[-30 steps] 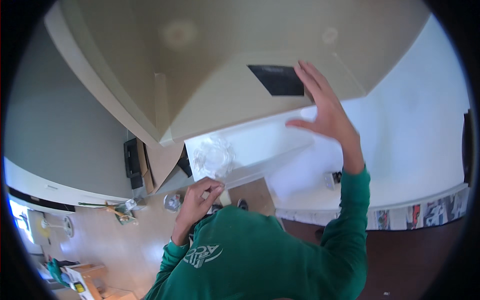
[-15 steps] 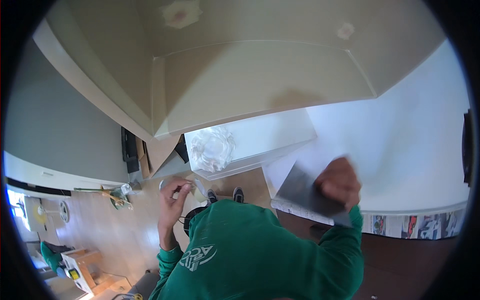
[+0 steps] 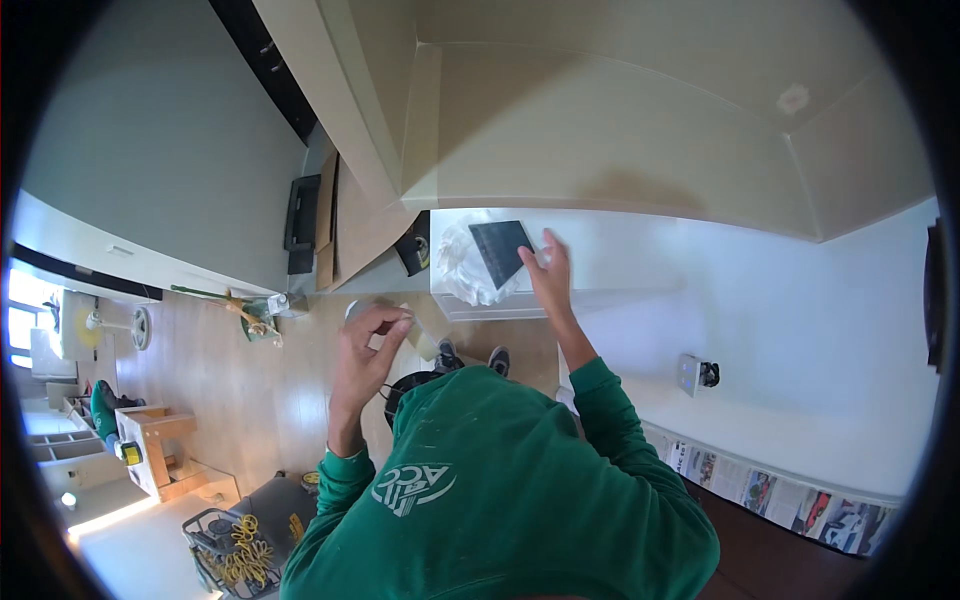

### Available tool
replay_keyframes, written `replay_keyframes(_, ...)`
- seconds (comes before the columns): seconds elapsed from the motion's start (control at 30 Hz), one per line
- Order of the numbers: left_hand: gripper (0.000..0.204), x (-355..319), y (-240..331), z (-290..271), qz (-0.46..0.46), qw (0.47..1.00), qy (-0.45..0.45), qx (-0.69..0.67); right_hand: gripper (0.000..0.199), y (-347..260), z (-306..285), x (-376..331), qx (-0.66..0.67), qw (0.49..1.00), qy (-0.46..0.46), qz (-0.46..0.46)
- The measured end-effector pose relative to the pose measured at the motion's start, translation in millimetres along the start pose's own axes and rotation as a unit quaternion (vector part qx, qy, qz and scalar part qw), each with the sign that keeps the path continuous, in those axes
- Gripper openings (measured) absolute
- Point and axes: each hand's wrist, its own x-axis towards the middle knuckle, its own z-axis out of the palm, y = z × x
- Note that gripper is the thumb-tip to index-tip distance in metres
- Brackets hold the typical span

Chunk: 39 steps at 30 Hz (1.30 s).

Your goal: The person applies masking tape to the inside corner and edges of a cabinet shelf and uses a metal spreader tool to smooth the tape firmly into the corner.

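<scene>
A dark grey, flat rectangular plate (image 3: 502,250) rests on a bunched white plastic sheet (image 3: 462,262) on top of a white box-like ledge (image 3: 620,245). My right hand (image 3: 550,280) is at the plate's right edge with thumb and fingers apart; whether the thumb touches it I cannot tell. To the left, my left hand (image 3: 368,352) pinches a thin pale flat thing (image 3: 423,335), which sticks out past the fingertips toward the floor. Its kind is not clear, as the fingers cover part of it.
Overhead juts a beige boxed recess (image 3: 610,130). Printed paper (image 3: 770,490) lines the lower edge of the white wall at right, where an electrical box (image 3: 690,375) hangs out. Brown board (image 3: 360,225) leans at left. A dark bucket (image 3: 405,390) stands by my feet. Yellow cable (image 3: 243,555) lies lower left.
My right hand has swung from the right side to the ledge, and the grey plate it held now lies on the plastic. My left hand keeps its pinch. The whole view has shifted.
</scene>
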Motion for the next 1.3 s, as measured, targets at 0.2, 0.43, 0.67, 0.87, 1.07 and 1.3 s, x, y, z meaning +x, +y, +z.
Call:
replay_keyframes(0.2,0.026,14,28,19,0.037,0.998,-0.036,-0.036,0.033,-77,-76,-37,0.213,0.923,-0.285,0.143)
replay_keyframes(0.43,0.028,40,69,42,0.151,0.982,-0.087,-0.079,0.034,-198,-115,-21,0.222,0.928,-0.298,-0.029)
replay_keyframes(0.67,0.028,58,93,47,0.255,0.961,-0.105,-0.025,0.063,-208,-128,-45,0.343,0.880,-0.298,0.139)
replay_keyframes(0.87,0.021,61,116,56,0.370,0.924,-0.093,-0.021,0.063,-214,-154,-41,0.243,0.928,-0.282,-0.001)
replay_keyframes(1.07,0.027,60,150,49,0.451,0.892,-0.007,0.002,0.056,-236,-172,-38,0.273,0.924,-0.267,-0.035)
replay_keyframes(1.3,0.059,62,174,42,0.427,0.891,-0.147,0.035,0.068,-250,-190,-37,0.277,0.934,-0.223,-0.046)
